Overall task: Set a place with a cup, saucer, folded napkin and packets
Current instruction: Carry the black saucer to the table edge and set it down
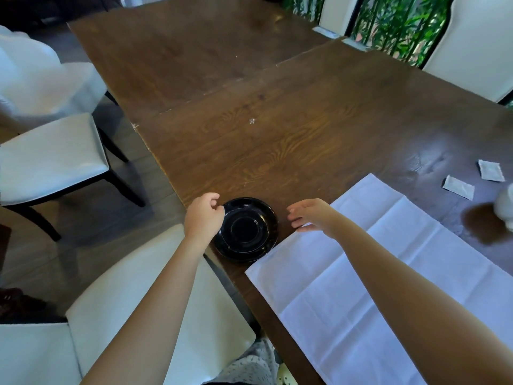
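A black saucer (245, 230) lies near the table's left edge. My left hand (203, 215) hovers at its left rim, fingers curled, holding nothing that I can see. My right hand (311, 215) floats just right of the saucer, fingers spread, over the corner of a white napkin (347, 273) that lies unfolded and flat. Two white packets (458, 187) (490, 170) rest at the far right. A white cup (505, 205) is cut off by the right frame edge.
The long wooden table (277, 129) stretches away from me. White-cushioned chairs stand at the left (50, 159), close in front of me (155, 295), and along the far right side (472, 51). Green plants show behind the window.
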A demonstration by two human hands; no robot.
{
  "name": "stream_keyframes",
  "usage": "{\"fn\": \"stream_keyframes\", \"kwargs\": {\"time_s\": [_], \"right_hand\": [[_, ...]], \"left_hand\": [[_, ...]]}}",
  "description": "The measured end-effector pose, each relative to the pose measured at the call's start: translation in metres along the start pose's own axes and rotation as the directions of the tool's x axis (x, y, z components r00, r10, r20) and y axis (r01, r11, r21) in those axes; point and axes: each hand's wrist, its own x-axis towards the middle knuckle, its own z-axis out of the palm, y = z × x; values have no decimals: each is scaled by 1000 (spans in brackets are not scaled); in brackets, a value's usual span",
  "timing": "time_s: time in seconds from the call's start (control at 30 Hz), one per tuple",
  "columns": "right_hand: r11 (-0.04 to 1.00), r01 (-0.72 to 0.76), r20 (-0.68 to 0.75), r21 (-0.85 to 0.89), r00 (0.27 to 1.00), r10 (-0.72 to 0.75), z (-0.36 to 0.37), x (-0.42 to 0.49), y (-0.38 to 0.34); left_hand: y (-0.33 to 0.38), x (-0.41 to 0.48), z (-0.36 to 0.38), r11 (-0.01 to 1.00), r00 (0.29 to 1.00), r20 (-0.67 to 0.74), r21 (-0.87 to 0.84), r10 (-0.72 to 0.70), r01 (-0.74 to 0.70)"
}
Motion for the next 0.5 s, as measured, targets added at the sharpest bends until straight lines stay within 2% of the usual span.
{"fn": "stream_keyframes", "kwargs": {"time_s": [0.1, 0.2, 0.33, 0.5], "right_hand": [[998, 20, 22, -58, 1000, -19, -21, -16, 0], [1000, -26, -62, -10, 998, 26, -43, -33, 5], [999, -42, -167, -25, 985, 37, -75, -61, 19], [998, -57, -287, 30, 956, 63, -129, -95, 55]], "left_hand": [[30, 3, 2, 994, 989, 97, -28, 109, -106], [62, -1, 11, 980, 944, 265, -61, 197, -188], [105, -14, 32, 948, 817, 497, -40, 293, -316], [161, -39, 66, 899, 676, 645, -41, 357, -435]]}}
